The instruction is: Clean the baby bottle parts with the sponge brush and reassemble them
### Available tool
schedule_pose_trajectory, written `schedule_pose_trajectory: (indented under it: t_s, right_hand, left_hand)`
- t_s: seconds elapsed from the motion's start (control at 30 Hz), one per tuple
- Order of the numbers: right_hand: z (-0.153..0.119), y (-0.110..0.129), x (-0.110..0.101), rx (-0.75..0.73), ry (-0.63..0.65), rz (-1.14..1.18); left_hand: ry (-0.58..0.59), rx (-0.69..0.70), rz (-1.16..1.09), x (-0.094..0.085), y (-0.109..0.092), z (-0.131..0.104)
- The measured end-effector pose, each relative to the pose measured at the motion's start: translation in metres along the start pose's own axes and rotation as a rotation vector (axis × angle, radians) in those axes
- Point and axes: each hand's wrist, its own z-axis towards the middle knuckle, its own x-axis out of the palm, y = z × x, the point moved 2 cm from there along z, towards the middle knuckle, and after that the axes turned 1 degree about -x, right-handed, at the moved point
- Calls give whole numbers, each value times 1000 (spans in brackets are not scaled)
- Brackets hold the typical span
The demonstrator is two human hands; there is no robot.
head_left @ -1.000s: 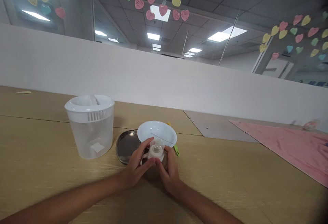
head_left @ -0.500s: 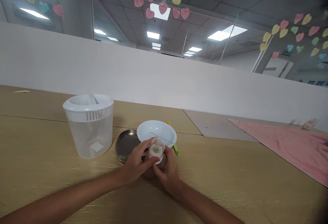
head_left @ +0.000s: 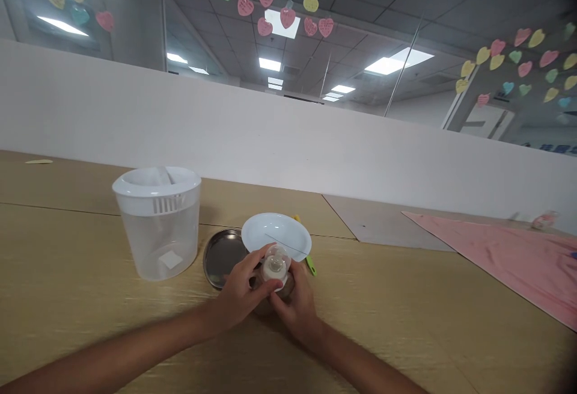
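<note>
A small clear bottle with a white collar and a transparent domed top [head_left: 276, 264] stands upright between my hands, in front of a white bowl. My left hand [head_left: 243, 289] is closed on its upper left side, thumb across the white collar and fingers behind. Around the right side of the bottle, my right hand [head_left: 297, 301] is closed with its thumb at the front. The hands cover much of the bottle's lower body. Behind it sits the white oval bowl [head_left: 276, 229], and to the left a round metal tray [head_left: 223, 257], partly hidden by my left hand.
A clear bucket with a white lid [head_left: 157, 231] stands at the left. A green-handled utensil [head_left: 311, 265] lies right of the bowl. Pink cloth [head_left: 505, 249] covers the right of the wooden table [head_left: 383, 310], with a small clear object [head_left: 544, 220] behind it. A white wall [head_left: 270, 147] borders the back.
</note>
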Motion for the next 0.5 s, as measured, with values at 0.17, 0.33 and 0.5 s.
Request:
schedule_pose_trajectory:
  t_s: [0.17,0.33,0.5]
  right_hand:
    - [0,-1,0,-22,-8,-8]
    - [2,3,0,-61,-11,-32]
    - [3,6,0,-87,11,-43]
  left_hand:
    - [-17,29,31,1,2,-2]
    - [-41,43,40,2,4,-5]
    - [-45,34,66,2,4,-8]
